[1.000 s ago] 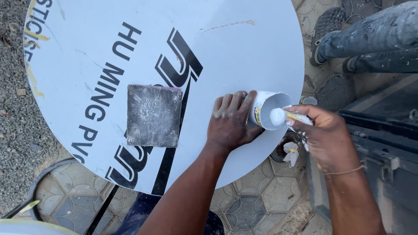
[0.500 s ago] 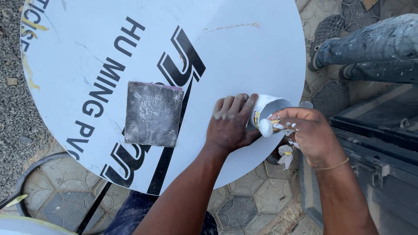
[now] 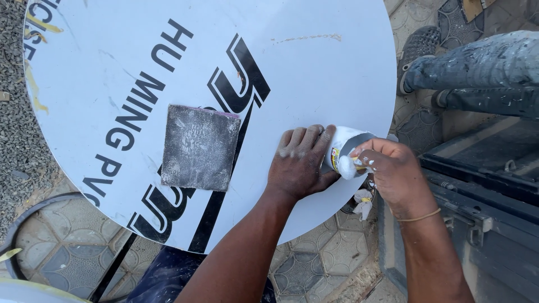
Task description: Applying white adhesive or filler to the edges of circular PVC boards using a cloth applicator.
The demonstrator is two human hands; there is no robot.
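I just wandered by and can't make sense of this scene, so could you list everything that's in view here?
Round white plastic sign board with black lettering: one, white and black, fills the upper left and middle.
Square grey dusty sanding pad: one, grey, lying flat on the board, left of the hands.
Small white tub with a yellow label: one, at the board's right edge, between the hands.
Patterned grey paving tiles: many, under the board.
Dark metal box: one, lower right.
Another person's paint-spattered grey trouser leg and dark shoe: upper right.
Left hand: flat on the board, touching the tub.
Right hand: fingers white-smeared, at the tub's opening.
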